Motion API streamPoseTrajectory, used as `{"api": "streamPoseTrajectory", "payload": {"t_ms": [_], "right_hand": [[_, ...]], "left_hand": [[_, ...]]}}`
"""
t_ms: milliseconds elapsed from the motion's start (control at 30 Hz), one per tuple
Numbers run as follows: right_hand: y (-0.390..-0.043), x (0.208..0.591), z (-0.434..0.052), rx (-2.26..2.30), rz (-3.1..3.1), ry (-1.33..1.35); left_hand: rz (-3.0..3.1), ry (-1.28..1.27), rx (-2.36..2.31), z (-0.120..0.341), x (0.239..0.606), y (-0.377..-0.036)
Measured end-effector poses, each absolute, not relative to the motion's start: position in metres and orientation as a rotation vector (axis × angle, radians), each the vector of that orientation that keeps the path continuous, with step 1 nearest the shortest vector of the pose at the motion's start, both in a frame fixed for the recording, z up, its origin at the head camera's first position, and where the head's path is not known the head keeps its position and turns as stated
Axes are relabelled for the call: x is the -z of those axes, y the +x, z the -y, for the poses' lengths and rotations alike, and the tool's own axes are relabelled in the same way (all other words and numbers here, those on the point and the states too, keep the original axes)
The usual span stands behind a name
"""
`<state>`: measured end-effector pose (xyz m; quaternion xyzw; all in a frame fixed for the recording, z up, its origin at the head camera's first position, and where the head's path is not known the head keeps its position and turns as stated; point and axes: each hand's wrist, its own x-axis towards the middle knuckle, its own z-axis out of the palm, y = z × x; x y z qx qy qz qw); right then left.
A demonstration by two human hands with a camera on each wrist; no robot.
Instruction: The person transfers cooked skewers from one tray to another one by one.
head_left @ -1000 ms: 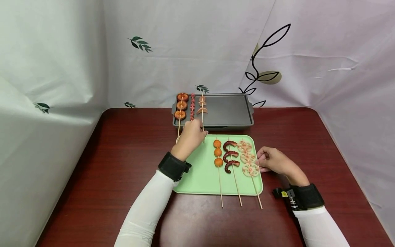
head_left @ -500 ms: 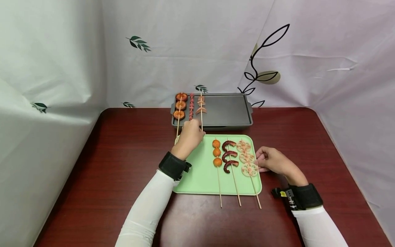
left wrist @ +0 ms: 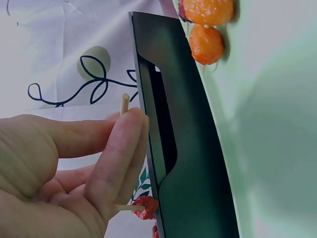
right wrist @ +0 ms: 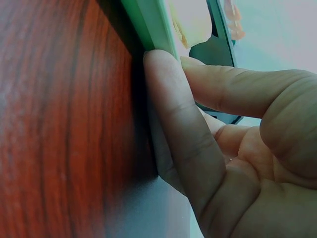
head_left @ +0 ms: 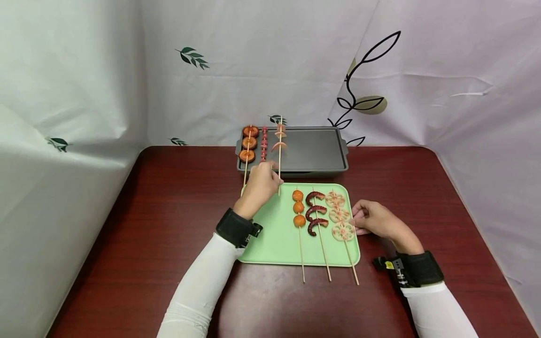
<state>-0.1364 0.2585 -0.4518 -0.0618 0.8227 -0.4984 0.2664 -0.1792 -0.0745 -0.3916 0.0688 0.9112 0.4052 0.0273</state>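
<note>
The left hand pinches the stick of a sausage-slice skewer between thumb and curled fingers, near the stick's lower end. The skewer runs up from the hand toward the far edge of the counter, its pink slices sitting over the left part of a dark grill tray. Whether the slices touch the tray floor cannot be told. Just left of it on the same tray lie a skewer of small red pieces and a skewer of round brown slices, whose stick reaches back over the tray's near rim beside the left hand.

The right hand rests on the counter with its fingers loosely bent, fingertips pressed against the right rim of a green tray; it grips nothing. The green tray sits at the middle of the counter, just in front of the grill tray. On it lie three skewers side by side: orange balls, dark red curled pieces, and lotus-root slices nearest the right hand. Their sticks overhang the tray's near rim.
</note>
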Motion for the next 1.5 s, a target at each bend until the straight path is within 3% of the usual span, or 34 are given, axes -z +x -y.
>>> {"api": "streamPoseTrajectory", "payload": {"t_ms": [567,1500], "right_hand": [[-0.135,0.451,-0.259,1.342,-2.232,-0.159],[-0.134,0.45,-0.258,1.345,-2.233,-0.171]], "left_hand": [[-2.386,0.104,-1.668,0.084,0.389,-0.166],[-2.062,0.146,-1.706,0.088,0.408,-0.114]]}}
